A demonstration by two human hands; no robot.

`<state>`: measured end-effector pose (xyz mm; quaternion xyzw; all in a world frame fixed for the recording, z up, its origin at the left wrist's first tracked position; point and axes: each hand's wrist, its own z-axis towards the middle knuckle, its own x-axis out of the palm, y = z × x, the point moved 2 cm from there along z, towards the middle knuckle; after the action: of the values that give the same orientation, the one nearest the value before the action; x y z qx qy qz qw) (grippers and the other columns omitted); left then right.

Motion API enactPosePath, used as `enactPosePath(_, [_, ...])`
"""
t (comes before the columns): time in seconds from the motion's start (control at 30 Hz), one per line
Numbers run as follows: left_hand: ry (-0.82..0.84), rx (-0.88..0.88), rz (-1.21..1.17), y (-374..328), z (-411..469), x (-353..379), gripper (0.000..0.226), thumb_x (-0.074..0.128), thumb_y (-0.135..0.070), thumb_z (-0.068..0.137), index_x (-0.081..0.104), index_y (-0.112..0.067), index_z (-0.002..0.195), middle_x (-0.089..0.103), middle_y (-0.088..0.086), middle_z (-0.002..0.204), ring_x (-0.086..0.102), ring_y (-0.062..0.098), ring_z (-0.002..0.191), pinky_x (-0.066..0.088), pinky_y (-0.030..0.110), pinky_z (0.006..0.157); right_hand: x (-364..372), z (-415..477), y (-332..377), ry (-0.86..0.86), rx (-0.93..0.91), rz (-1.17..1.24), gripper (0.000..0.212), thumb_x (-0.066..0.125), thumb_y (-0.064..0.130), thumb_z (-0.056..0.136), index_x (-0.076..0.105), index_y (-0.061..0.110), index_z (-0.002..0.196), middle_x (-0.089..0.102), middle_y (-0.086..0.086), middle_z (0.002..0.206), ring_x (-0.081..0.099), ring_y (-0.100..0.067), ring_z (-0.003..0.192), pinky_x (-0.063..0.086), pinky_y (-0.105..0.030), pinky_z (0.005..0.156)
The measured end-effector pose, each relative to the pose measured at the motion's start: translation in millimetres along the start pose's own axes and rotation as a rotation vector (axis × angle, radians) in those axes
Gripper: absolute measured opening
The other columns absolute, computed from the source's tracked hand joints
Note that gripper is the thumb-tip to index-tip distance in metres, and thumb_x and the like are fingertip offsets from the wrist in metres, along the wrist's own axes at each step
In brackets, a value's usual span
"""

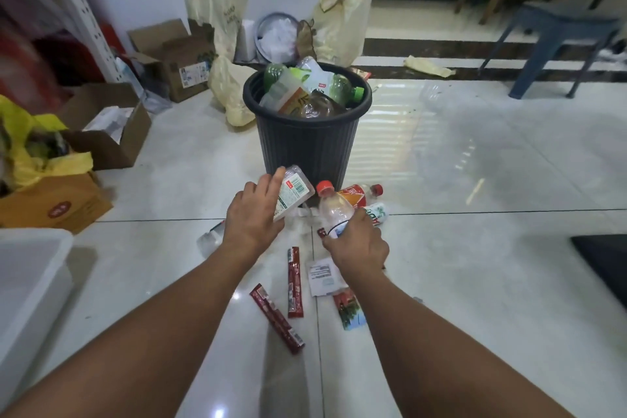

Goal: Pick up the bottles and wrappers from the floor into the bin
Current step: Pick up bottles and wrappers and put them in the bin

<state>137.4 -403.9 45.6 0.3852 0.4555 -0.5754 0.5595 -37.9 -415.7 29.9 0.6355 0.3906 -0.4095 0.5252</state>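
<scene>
Bin: black ribbed plastic bin (307, 142), nearly brimful, just beyond both hands.
Left: left hand (252, 217) curls round clear squarish white-green-label bottle (294, 192), held up before bin wall.
Right: right hand (359, 244) grips clear round red-capped bottle (334, 207) at lower body.
Handling: prob. empty, so light, thin-walled, slick; hold mid-body.
Wrappers: dark red stick wrappers (294, 282) flat on white tile floor (475, 248) below hands; limp, need fingertip pinch.
</scene>
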Motion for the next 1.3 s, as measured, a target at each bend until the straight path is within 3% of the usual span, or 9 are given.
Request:
enactPosePath(0.17, [-0.023,-0.015,-0.006,-1,10,-29,0.096,0.076,-0.033,0.072,0.015,-0.022,0.144,0.046,0.006,0.126,0.049,0.02,0.103,0.048,0.03,0.077,-45,8,5,-0.14,0.015,0.073,0.069,0.069,0.05,0.078,0.037,0.011,0.127,0.052,-0.007,0.122,0.055,-0.027,0.11,0.046,-0.037,0.083])
enactPosePath(0.33, [-0.076,-0.053,-0.012,-2,34,-66,0.096,0.077,-0.032,0.071,0.015,-0.022,0.144,0.048,0.006,0.122,0.05,0.021,0.101,0.049,0.033,0.073,-84,17,15,-0.182,0.025,0.112,0.057,0.068,0.038,0.078,0.041,0.011,0.121,0.052,-0.007,0.12,0.054,-0.028,0.11,0.045,-0.036,0.08])
enactPosePath(0.77, [-0.185,-0.117,-0.129,2,95,-151,0.087,0.071,-0.03,0.074,0.019,-0.02,0.143,0.046,0.008,0.124,0.048,0.029,0.104,0.044,0.039,0.076,-171,47,80,-0.343,-0.091,0.26,0.063,0.068,0.042,0.079,0.039,0.012,0.126,0.052,-0.007,0.122,0.054,-0.03,0.11,0.046,-0.038,0.08])
enactPosePath(0.9, [-0.182,-0.125,-0.118,11,114,-162,0.089,0.069,-0.034,0.077,0.015,-0.018,0.146,0.043,0.009,0.13,0.047,0.03,0.109,0.043,0.041,0.083,-184,67,92,-0.372,-0.099,0.324,0.064,0.07,0.043,0.078,0.038,0.014,0.126,0.053,-0.006,0.122,0.054,-0.03,0.111,0.047,-0.04,0.082])
enactPosePath(1.3, [-0.191,-0.094,-0.143,32,181,-155,0.09,0.07,-0.03,0.074,0.015,-0.024,0.145,0.045,0.006,0.124,0.045,0.027,0.11,0.044,0.042,0.081,-188,156,136,-0.45,-0.209,0.467,0.076,0.071,0.052,0.076,0.034,0.021,0.135,0.054,-0.004,0.126,0.055,-0.029,0.11,0.049,-0.042,0.086])
